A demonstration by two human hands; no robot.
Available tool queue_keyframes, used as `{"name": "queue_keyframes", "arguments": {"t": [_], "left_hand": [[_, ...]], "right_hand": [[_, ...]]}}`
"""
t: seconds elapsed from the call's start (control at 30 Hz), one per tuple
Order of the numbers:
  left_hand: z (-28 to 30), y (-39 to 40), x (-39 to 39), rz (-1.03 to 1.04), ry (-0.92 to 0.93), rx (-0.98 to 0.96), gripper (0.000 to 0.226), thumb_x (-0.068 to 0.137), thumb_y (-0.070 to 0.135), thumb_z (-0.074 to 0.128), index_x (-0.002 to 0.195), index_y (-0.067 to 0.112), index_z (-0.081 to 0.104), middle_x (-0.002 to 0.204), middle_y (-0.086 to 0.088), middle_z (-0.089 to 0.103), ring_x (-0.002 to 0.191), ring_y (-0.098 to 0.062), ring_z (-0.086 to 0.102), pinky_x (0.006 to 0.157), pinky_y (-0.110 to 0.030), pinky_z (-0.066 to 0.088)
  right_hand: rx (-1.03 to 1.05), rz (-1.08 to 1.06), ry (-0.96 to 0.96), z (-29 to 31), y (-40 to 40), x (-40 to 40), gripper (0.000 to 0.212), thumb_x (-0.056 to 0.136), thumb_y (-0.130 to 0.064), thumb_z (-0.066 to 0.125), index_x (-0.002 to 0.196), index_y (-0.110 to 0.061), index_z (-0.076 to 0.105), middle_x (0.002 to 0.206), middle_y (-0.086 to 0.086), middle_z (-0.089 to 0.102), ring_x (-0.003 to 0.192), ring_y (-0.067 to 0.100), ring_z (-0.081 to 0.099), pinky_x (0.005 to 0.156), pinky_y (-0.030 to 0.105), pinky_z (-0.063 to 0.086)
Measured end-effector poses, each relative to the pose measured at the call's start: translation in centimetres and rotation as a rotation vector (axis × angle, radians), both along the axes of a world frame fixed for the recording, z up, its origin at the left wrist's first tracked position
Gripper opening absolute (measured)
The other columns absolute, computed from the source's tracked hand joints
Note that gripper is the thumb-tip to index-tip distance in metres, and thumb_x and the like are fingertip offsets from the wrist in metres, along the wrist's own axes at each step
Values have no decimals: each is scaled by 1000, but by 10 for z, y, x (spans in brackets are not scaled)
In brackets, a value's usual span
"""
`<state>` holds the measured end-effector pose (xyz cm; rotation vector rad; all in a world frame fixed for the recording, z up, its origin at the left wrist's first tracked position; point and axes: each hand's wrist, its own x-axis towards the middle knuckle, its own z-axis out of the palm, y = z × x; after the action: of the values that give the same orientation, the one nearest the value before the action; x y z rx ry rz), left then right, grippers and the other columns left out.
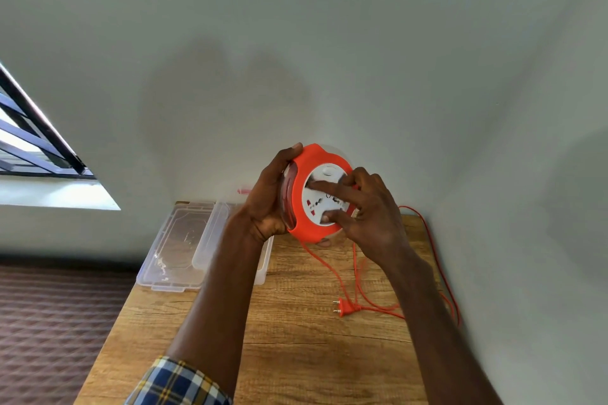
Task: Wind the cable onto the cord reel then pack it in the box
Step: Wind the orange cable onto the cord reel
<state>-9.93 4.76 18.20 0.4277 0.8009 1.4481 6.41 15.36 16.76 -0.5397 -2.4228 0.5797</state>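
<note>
While the left hand (268,197) curls round the rim of the cord reel (316,194) and holds it up off the tabletop (296,339), thumb at the top edge and fingers wrapped behind, the right hand (368,210) sits on the white socket face with a finger and the thumb laid across it, apparently pinching or pressing the inner disc to turn it; whether those fingers grip a knob I cannot tell. From this double grip the cable (332,273) drops straight down out of the reel's lower edge, runs toward the person along the wood, and ends at the plug (345,307) lying well below and slightly right of the hands, with further loose loops trailing off to the right along the wall. So the slack lies beneath and right of the grip, its long run pointing back toward the person, and the right hand is the nearer one to it. Winding looks barely started, judging by how much cord is still out. A clear box (230,233) waits low and left of the grip, just beside the left forearm, with its lid (174,250) lying alongside
</note>
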Motion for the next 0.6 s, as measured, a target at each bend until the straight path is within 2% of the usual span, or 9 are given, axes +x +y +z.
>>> {"name": "queue_keyframes", "arguments": {"t": [0.1,0.17,0.3,0.37,0.43,0.47,0.5,0.53,0.6], "left_hand": [[-2,1,2,27,-16,-2,65,98,62,48,137,13,67,128,-19,69,112,-38,68,95,-51,56],[-2,0,5,51,-10,-6,62,98,61,49,131,13,70,124,-18,71,107,-36,71,91,-49,60],[3,1,9,67,12,-35,62,96,62,47,121,14,78,119,-17,75,100,-33,75,83,-47,63],[4,1,10,73,23,-36,63,96,62,46,118,14,80,118,-16,76,99,-32,76,81,-46,64],[5,-1,9,93,16,-24,63,96,61,46,121,14,78,120,-16,75,99,-33,75,83,-46,64],[5,-1,8,97,7,-17,64,97,62,45,125,13,76,122,-17,74,101,-34,74,85,-47,63],[5,-2,6,96,2,-12,66,98,63,44,130,13,72,126,-17,72,104,-35,73,88,-48,62],[5,-2,5,94,1,-7,68,98,65,43,135,13,69,128,-17,70,107,-36,71,90,-50,61],[4,-2,3,97,5,-6,71,97,66,44,139,12,65,130,-18,68,108,-37,69,91,-51,60]], "right_hand": [[-115,-103,10,5,-9,2,67,72,-54,82,131,-60,53,98,-16,59,93,7,56,76,36,56],[-142,-196,36,7,-18,0,66,70,-67,78,132,-52,58,92,-15,69,86,5,64,72,29,56],[-112,-362,36,7,-32,-9,67,80,-77,62,131,-33,60,87,-4,78,83,16,75,72,37,61],[-106,-328,50,8,-30,-8,60,84,-71,63,128,-29,63,83,-6,75,80,14,73,71,34,59],[-75,-246,130,11,-21,-3,40,89,-54,71,120,-30,69,85,-10,68,81,11,66,69,34,57],[-31,-188,165,10,-15,0,29,90,-41,74,118,-32,70,94,-10,65,88,11,63,68,33,55],[18,-127,166,9,-10,2,27,91,-27,74,118,-34,71,106,-10,63,97,12,59,67,29,54],[60,-66,143,7,-5,3,35,91,-15,72,118,-37,71,117,-11,60,104,13,56,67,25,51],[85,17,80,3,0,4,50,87,0,71,116,-41,73,132,-11,56,109,13,50,66,24,50]]}}
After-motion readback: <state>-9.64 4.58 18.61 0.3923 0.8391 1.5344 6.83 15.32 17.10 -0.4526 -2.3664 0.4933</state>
